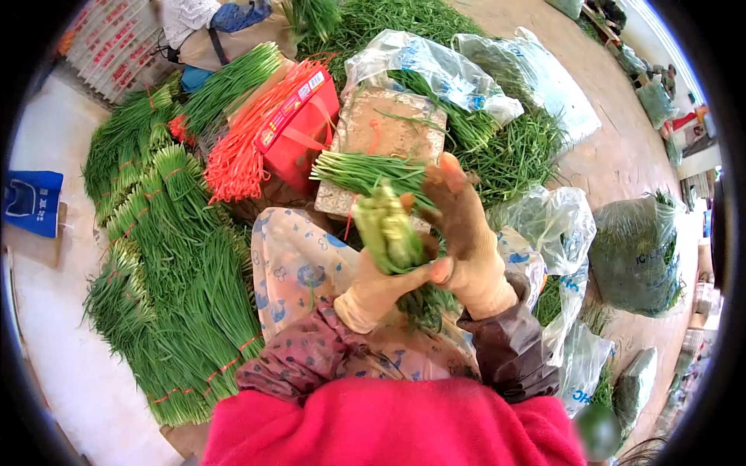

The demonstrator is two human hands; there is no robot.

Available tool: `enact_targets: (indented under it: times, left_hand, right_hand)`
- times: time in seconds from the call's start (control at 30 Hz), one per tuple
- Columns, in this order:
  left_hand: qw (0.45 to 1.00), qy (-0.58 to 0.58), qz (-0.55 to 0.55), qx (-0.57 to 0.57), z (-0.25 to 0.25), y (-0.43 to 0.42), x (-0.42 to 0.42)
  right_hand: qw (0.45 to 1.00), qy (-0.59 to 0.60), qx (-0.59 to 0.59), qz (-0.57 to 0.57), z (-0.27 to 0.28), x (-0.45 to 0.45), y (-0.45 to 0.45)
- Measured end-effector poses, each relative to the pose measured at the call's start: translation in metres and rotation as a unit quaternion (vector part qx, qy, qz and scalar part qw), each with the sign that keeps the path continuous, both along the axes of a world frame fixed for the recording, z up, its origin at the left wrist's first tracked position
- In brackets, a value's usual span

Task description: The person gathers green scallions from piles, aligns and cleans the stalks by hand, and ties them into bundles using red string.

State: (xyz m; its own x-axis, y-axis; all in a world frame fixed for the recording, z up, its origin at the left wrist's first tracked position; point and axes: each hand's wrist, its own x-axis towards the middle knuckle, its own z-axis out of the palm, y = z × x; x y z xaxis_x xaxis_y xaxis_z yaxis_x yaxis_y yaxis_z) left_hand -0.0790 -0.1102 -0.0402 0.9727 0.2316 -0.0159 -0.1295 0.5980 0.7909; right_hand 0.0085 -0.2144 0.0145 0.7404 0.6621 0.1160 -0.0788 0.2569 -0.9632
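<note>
A small bunch of garlic chives point(386, 225), pale cut ends pointing up, is in my gloved left hand point(374, 293), whose fingers are wrapped round it. Its leafy end hangs down over my lap. Beside it my gloved right hand point(466, 241) is open, fingers stretched upward and dark with dirt, the thumb close to the left thumb. Behind both hands, another bunch of chives point(365, 172) lies across a worn board point(382, 128). Under that bunch runs a red tie point(350, 216).
Tied chive bundles point(186, 287) are piled on the left. A red box point(307, 136) holds many red ties point(249, 147). Loose chives point(521, 155) and clear plastic bags point(435, 66) lie behind and right. A filled bag point(639, 252) stands far right; a blue bag point(33, 203) is far left.
</note>
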Motion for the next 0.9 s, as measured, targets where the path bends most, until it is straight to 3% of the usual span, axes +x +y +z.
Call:
enact_targets:
  times: [0.07,0.13,0.2,0.27,0.3,0.33,0.37,0.43,0.53,0.57,0.63,0.73,0.8,0.87,0.9]
  left_hand:
    - [0.999,0.019,0.033,-0.032,0.002,0.009,-0.006]
    - [0.985,-0.003,0.098,-0.143,-0.001,0.012,-0.004]
    - [0.990,0.039,0.081,-0.106,-0.021,0.020,-0.006]
    - [0.996,0.091,-0.002,-0.013,-0.031,0.032,-0.006]
    - [0.996,0.059,-0.047,0.040,-0.034,0.041,-0.001]
    - [0.993,0.023,-0.020,0.117,-0.058,0.046,0.002]
    - [0.973,0.096,-0.015,0.208,-0.063,0.053,0.006]
    - [0.900,0.230,-0.046,0.368,-0.073,0.071,0.020]
    - [0.681,0.256,-0.024,0.686,-0.102,0.073,0.061]
    - [0.679,0.260,-0.027,0.686,-0.115,0.073,0.075]
    - [0.605,0.242,-0.027,0.758,-0.140,0.073,0.102]
    - [0.568,0.255,-0.052,0.781,-0.172,0.075,0.135]
    - [0.562,0.244,-0.060,0.788,-0.197,0.078,0.147]
    - [0.544,0.215,-0.105,0.804,-0.190,0.076,0.153]
    - [0.539,0.229,-0.111,0.803,-0.194,0.074,0.156]
  right_hand:
    - [0.980,-0.178,-0.089,0.003,-0.029,0.004,-0.012]
    - [0.937,-0.156,-0.283,0.136,-0.028,-0.014,-0.018]
    - [0.858,-0.040,-0.500,0.114,-0.016,-0.034,0.001]
    - [0.919,-0.044,-0.386,0.065,-0.068,-0.035,-0.009]
    - [0.932,-0.033,-0.359,0.043,-0.084,-0.032,-0.014]
    - [0.936,-0.012,-0.352,0.009,-0.079,-0.026,-0.015]
    - [0.947,0.035,-0.317,-0.035,-0.083,-0.018,-0.018]
    - [0.945,0.098,-0.294,-0.106,-0.092,0.006,-0.028]
    - [0.927,0.096,-0.314,-0.180,-0.081,0.052,-0.033]
    - [0.926,0.052,-0.319,-0.193,-0.082,0.068,-0.036]
    - [0.907,-0.037,-0.360,-0.214,-0.070,0.095,-0.029]
    - [0.862,-0.203,-0.414,-0.211,-0.041,0.129,-0.009]
    - [0.863,-0.160,-0.445,-0.177,-0.033,0.147,0.008]
    - [0.800,-0.312,-0.503,-0.095,-0.037,0.160,0.024]
    - [0.792,-0.330,-0.512,-0.043,-0.039,0.164,0.033]
